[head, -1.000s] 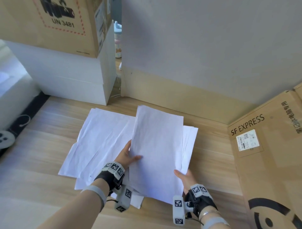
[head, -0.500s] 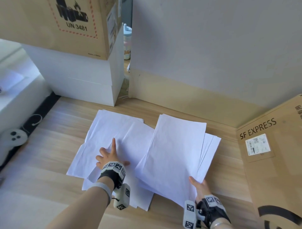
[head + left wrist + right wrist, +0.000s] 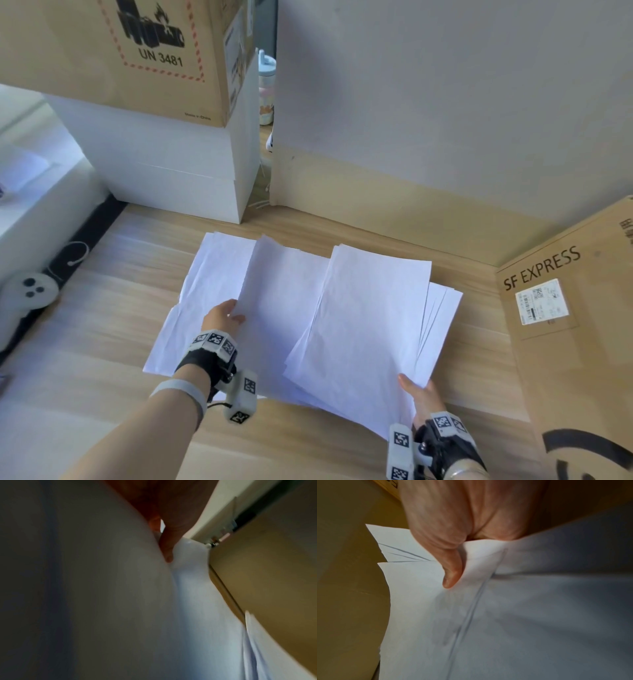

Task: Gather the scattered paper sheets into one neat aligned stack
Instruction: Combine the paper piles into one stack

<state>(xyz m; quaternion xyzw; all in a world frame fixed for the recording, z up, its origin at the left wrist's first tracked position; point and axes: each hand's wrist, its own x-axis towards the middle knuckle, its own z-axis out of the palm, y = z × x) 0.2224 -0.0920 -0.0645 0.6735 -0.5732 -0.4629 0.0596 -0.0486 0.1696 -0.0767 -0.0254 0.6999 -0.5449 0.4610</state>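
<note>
White paper sheets lie spread over the wooden table [image 3: 102,308]. My right hand [image 3: 416,394] pinches the near right corner of a gathered bundle of sheets [image 3: 366,329], thumb on top, as the right wrist view shows at the bundle [image 3: 505,615] under the thumb [image 3: 452,574]. My left hand [image 3: 222,315] grips the left edge of a single sheet [image 3: 281,308] and lifts it off the loose sheets [image 3: 205,284] lying flat beneath. In the left wrist view the lifted sheet [image 3: 102,588] fills the frame, with a finger [image 3: 169,547] against it.
A white box [image 3: 171,171] with a brown carton [image 3: 137,51] on it stands at the back left. An SF EXPRESS cardboard box [image 3: 565,325] borders the right side. A grey partition [image 3: 445,102] closes the back. A white controller [image 3: 27,291] lies at the left edge.
My left hand let go of the bundle, pressed on the loose sheets at the left, then took hold of one sheet and raised its edge. My right hand carried the bundle to the right.
</note>
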